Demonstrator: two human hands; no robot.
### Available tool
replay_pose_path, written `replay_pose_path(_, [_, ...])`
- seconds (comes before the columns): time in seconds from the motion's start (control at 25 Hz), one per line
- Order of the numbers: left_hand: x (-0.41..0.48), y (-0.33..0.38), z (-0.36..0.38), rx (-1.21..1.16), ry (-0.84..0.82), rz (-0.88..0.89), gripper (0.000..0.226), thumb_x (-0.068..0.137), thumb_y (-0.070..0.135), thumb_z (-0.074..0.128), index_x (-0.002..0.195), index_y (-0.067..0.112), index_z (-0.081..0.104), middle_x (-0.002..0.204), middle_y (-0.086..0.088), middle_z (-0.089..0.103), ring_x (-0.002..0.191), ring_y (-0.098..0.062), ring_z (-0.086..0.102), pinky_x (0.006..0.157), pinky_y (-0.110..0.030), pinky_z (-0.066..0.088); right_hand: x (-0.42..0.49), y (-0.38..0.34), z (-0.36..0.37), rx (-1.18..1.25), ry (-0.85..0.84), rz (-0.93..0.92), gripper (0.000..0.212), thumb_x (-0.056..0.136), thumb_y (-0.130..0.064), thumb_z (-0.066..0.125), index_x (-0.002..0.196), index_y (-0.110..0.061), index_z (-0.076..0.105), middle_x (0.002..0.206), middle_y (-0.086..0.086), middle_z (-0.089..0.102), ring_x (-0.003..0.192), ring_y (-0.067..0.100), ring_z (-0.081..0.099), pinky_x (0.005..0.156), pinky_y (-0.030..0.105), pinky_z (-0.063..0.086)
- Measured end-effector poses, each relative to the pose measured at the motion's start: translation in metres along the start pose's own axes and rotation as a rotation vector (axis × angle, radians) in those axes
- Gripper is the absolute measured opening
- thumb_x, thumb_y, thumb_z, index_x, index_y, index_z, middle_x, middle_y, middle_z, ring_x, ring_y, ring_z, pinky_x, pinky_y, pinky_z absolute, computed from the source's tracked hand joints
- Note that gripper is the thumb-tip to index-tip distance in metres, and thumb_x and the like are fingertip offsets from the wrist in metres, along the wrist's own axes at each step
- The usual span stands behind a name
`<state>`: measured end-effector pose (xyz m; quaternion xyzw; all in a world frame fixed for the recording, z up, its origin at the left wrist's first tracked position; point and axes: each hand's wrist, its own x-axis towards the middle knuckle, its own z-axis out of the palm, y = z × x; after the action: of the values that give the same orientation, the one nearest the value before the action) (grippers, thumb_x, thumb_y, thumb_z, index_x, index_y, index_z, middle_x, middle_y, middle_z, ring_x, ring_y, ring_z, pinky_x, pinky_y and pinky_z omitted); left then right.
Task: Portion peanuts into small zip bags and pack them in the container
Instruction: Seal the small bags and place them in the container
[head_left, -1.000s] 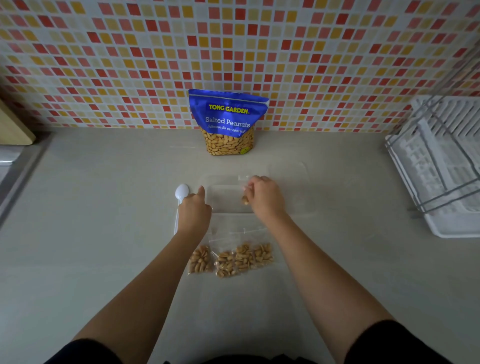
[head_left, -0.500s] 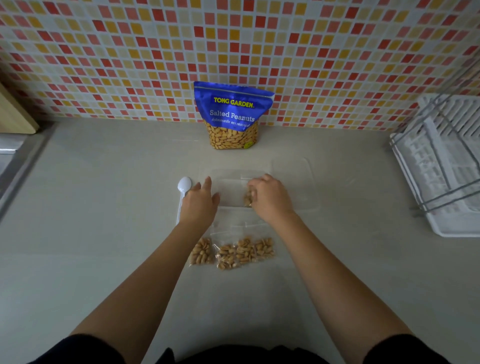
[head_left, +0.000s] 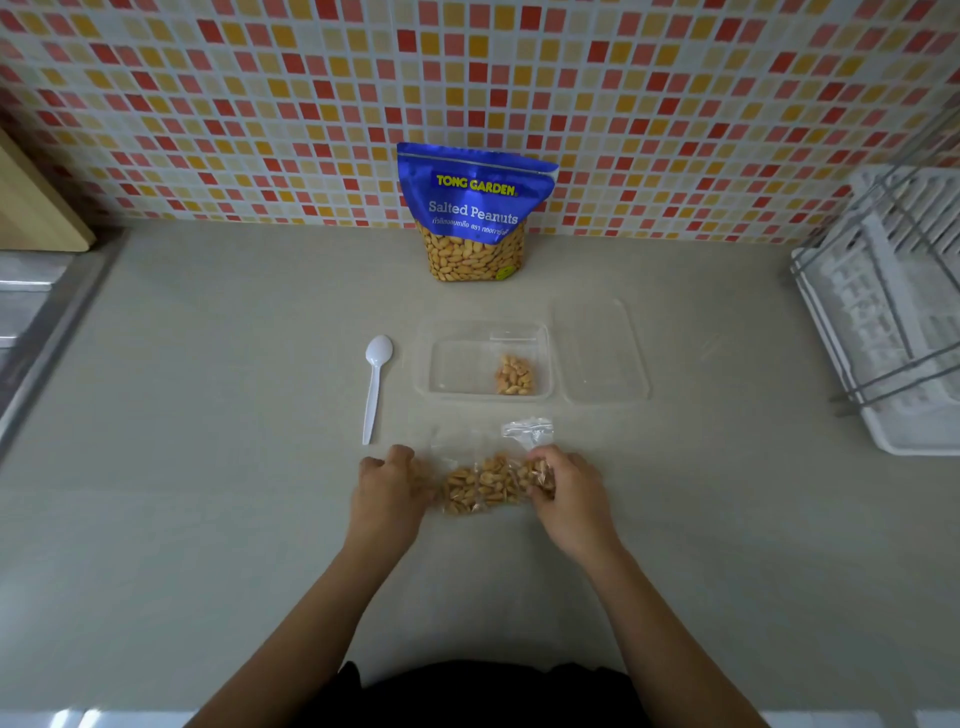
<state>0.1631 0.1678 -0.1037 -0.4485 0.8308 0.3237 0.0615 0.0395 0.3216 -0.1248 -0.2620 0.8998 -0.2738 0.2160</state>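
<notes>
A clear plastic container (head_left: 439, 364) sits mid-counter with one small zip bag of peanuts (head_left: 514, 375) inside, at its right end. Closer to me lie filled small zip bags (head_left: 485, 486) side by side. My left hand (head_left: 387, 493) curls its fingers over the leftmost bag, which is mostly hidden under them. My right hand (head_left: 569, 499) grips the rightmost bag (head_left: 537, 475), whose clear zip top (head_left: 527, 431) sticks up. A blue Salted Peanuts pouch (head_left: 472, 213) stands against the tiled wall.
A white plastic spoon (head_left: 375, 387) lies left of the container. The clear lid (head_left: 600, 353) lies flat to its right. A white dish rack (head_left: 893, 312) fills the right edge. A sink rim (head_left: 31, 312) and wooden board (head_left: 36, 208) are at the far left.
Both hands pulled back from the container to the bags nearer me. A bag of peanuts that my right hand held now lies in the container.
</notes>
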Motion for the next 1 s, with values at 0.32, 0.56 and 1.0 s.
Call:
replay_pose_path(0.32, [0.039,0.055,-0.054,-0.269,0.16,0.216,0.04,0.087,0.012,0.061,0.126,0.012,0.056,0.103,0.001,0.062,0.08,-0.013,0.057,0.067,-0.002,0.032,0.053,-0.041,-0.045,0.293,0.186,-0.143,0.039,0.081,-0.009,0.066,0.118,-0.018,0.058,0.11,0.004,0.063,0.092,0.018,0.063,0.085,0.03,0.051])
replay_pose_path(0.56, [0.098,0.078,-0.034,0.204,0.008,0.186,0.015,0.092,0.014,0.047,0.101,0.015,0.058,0.115,-0.011,0.064,0.106,-0.027,0.058,0.076,-0.024,0.036,0.122,-0.056,-0.015,-0.158,-0.11,-0.125,0.047,0.085,-0.024,0.058,0.13,-0.018,0.05,0.13,0.009,0.057,0.119,0.029,0.051,0.101,0.036,0.041])
replay_pose_path(1.0, [0.011,0.03,0.009,0.127,-0.109,0.117,0.054,0.09,0.03,0.052,0.137,0.016,0.03,0.11,-0.015,0.059,0.104,-0.033,0.058,0.086,-0.036,0.044,0.019,-0.034,-0.002,-0.147,-0.194,-0.016,0.038,0.087,-0.022,0.057,0.121,-0.011,0.043,0.118,0.012,0.058,0.109,0.032,0.055,0.089,0.034,0.042])
